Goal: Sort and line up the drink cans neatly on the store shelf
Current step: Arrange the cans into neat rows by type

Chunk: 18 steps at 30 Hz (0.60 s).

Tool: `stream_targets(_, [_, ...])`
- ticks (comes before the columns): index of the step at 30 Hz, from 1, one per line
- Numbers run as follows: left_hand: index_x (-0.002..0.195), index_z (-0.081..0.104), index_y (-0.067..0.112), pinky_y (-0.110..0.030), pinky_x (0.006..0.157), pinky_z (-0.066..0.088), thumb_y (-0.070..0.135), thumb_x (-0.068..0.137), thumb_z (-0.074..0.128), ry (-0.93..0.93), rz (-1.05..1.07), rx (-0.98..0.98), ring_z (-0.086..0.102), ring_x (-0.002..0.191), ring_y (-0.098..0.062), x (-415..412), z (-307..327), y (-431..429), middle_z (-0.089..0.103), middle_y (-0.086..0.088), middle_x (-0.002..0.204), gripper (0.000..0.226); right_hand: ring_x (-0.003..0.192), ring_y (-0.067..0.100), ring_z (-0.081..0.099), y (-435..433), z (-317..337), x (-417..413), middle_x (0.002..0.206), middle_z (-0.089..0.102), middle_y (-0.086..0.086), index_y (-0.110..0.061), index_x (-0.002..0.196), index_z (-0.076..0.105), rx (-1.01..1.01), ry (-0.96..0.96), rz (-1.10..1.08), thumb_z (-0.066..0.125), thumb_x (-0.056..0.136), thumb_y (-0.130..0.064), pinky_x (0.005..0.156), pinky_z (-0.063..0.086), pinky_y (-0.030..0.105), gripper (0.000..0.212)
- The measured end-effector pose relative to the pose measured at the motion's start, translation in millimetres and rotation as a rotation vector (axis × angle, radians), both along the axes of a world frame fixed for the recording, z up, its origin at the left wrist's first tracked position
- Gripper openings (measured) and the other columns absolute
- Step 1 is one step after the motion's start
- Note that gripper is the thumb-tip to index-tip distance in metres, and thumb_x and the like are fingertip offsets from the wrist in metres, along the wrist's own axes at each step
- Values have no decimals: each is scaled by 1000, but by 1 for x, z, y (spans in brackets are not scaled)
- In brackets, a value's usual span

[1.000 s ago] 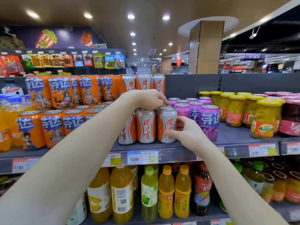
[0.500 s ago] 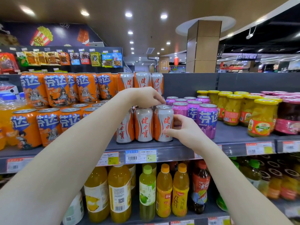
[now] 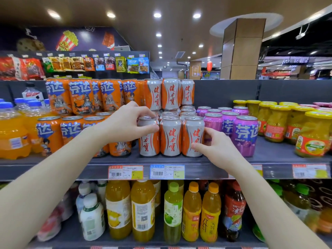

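Three silver-and-orange cans stand side by side at the front of the grey shelf (image 3: 179,161). My left hand (image 3: 129,123) grips the top of the left can (image 3: 149,144), fingers curled over its rim. The middle can (image 3: 170,135) stands untouched between the hands. My right hand (image 3: 213,146) holds the right can (image 3: 192,135) low on its side, thumb in front and fingers behind. More of the same cans are stacked behind (image 3: 169,93). Orange cans (image 3: 71,130) fill the left and purple cans (image 3: 245,133) the right.
Yellow-lidded fruit jars (image 3: 313,135) stand at the right end of the shelf, orange drink bottles (image 3: 12,133) at the left end. Juice bottles (image 3: 143,211) fill the shelf below. Price tags (image 3: 167,171) line the shelf edge. Snack packets (image 3: 71,64) hang on a far rack.
My left hand has come down from above the back cans onto the top of the front left can. My right hand has stayed on the right can.
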<state>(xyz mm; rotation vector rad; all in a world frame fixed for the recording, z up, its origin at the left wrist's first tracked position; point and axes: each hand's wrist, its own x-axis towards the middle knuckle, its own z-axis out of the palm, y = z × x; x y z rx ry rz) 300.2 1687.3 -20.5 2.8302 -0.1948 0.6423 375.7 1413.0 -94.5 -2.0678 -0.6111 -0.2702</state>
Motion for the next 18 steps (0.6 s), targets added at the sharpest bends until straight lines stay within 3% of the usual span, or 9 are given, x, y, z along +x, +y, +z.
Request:
stream_targets(6, [133,62,33,-34,96,48,52,94,66,-66,13,63,57,117,-18,5,-9,2,55,3,127,44,121,11,63,7,1,-1,134,67,-7,-24,142,57,23,13,-8,76,91,-29,99,54,34,54])
stream_targets(9, [135,58,35,-44,102,49,67,88,63,-32,60,80,55,120,-20,5,-8,-3,55,3,132,57,123,12,62,7,-1,-2,136,66,-7,-24,144,55,30,22,-20,76,92,-31,98,53,33,56])
stream_targets(11, [139,53,35,-45,102,48,84,79,56,-30,106,113,54,123,-21,5,-12,-10,55,3,137,78,124,12,61,8,-2,-3,136,65,-7,-24,145,54,30,10,-35,75,92,-31,96,53,30,57])
stream_targets(13, [142,51,33,-46,103,47,89,76,53,-73,158,154,52,125,-25,7,-19,-18,56,1,139,87,125,12,61,9,-2,-5,137,65,-6,-23,145,53,32,9,-45,75,92,-30,96,53,30,58])
stream_targets(18, [138,56,25,-41,99,41,71,86,62,-160,181,134,49,120,-28,15,-27,-23,56,-3,135,70,125,14,61,10,3,-4,137,65,-4,-23,144,55,14,34,-47,76,92,-29,97,54,34,57])
